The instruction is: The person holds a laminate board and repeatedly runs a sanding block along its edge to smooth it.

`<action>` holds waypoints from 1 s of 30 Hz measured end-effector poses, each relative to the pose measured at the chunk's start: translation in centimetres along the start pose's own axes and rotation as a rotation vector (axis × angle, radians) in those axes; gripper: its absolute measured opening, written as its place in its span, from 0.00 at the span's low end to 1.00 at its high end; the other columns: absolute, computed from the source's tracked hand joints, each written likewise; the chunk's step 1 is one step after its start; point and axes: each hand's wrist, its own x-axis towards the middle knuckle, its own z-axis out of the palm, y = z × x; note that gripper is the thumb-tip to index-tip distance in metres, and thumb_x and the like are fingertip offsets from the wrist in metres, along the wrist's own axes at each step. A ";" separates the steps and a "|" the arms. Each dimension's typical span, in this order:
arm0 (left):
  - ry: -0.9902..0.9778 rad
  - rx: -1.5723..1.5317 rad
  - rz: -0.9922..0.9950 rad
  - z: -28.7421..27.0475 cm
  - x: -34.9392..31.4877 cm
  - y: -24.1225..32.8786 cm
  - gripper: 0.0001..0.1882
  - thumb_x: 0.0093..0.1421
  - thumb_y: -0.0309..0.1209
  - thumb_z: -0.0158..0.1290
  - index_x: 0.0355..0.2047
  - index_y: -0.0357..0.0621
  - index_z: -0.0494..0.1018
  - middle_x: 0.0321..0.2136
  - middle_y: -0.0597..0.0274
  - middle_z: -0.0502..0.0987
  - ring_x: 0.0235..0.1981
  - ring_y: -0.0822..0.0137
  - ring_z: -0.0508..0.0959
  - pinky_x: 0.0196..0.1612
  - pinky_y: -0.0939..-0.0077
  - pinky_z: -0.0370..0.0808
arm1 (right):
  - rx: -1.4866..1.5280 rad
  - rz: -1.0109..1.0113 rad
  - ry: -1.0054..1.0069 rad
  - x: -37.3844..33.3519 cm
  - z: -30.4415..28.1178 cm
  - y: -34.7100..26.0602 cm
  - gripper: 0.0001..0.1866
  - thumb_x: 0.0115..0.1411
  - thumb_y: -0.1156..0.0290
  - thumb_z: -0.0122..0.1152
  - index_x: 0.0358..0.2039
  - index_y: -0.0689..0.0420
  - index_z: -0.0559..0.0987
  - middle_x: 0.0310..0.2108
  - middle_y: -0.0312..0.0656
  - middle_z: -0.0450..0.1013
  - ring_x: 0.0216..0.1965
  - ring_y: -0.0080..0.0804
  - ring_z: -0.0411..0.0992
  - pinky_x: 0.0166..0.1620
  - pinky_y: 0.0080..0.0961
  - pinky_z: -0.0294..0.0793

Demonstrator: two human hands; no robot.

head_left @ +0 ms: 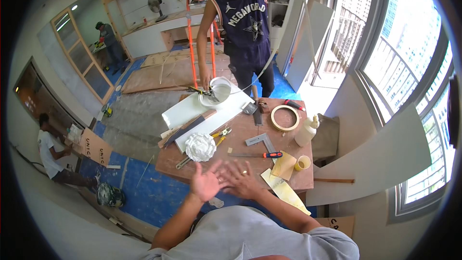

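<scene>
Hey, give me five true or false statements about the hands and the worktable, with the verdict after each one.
1. The left hand shows its open palm. True.
2. The right hand grips the tool with the orange-and-black handle. False: the right hand is open, and the long-bladed tool lies on the table.
3. The white bottle stands to the right of the metal square. True.
4. The tape ring hangs on the wall. False: the tape ring lies on the table.
5. The co-worker across the table wears a dark sleeveless top. True.
</scene>
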 end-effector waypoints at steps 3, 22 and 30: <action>-0.018 0.231 0.276 -0.4 -1.7 5.8 0.48 0.65 0.71 0.42 0.74 0.51 0.56 0.72 0.47 0.59 0.66 0.42 0.69 0.61 0.43 0.72 | 0.160 0.171 -0.184 -3.1 2.7 3.3 0.33 0.66 0.52 0.61 0.70 0.46 0.69 0.75 0.54 0.53 0.75 0.54 0.52 0.70 0.62 0.54; 0.207 1.732 0.448 3.6 -2.0 9.0 0.24 0.60 0.21 0.59 0.59 0.40 0.77 0.50 0.49 0.82 0.51 0.55 0.81 0.58 0.64 0.76 | 1.441 0.201 -0.417 -1.7 5.1 -1.4 0.43 0.75 0.35 0.25 0.71 0.57 0.66 0.65 0.52 0.70 0.68 0.44 0.65 0.71 0.42 0.61; -0.334 2.152 1.067 7.1 5.2 -2.0 0.30 0.67 0.49 0.55 0.61 0.39 0.72 0.58 0.45 0.76 0.60 0.43 0.75 0.66 0.50 0.67 | 2.492 0.096 0.240 4.6 0.7 -0.5 0.45 0.71 0.30 0.36 0.74 0.54 0.61 0.71 0.47 0.61 0.70 0.46 0.61 0.71 0.48 0.59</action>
